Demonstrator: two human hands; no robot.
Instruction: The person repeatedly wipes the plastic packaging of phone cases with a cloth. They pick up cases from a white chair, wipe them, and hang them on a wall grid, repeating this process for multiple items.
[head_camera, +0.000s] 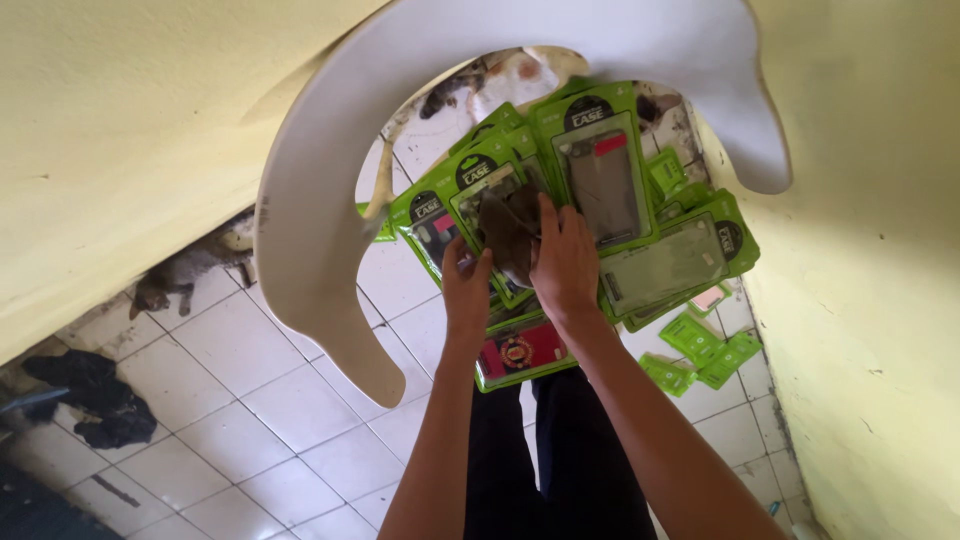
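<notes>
Green carded phone cases (590, 170) fan out at centre frame; left hand (466, 283) and right hand (563, 262) both pinch a dark case (508, 232), mid-sorting; careful separating seems needed.

- Daylight fills the scene; it is bright overall, soft and even, with no hard-edged shadows.
- The pale yellow wall (120, 110) at the upper left is strongly lit, close to washed out.
- The white plastic chair (330, 190) reads bright, with a slight grey shade on its inner curve.
- The white floor tiles (300, 410) are dimmer toward the lower left corner.
- Clear fronts of the green packages (660, 265) show faint pale sheen, not strong glare.
- The left hand (466, 285) and right hand (565, 262) are slightly soft, as from mild motion blur.
- Straight edges bend near the frame borders, a wide-angle distortion.
- Far corners look less sharp than the centre.
</notes>
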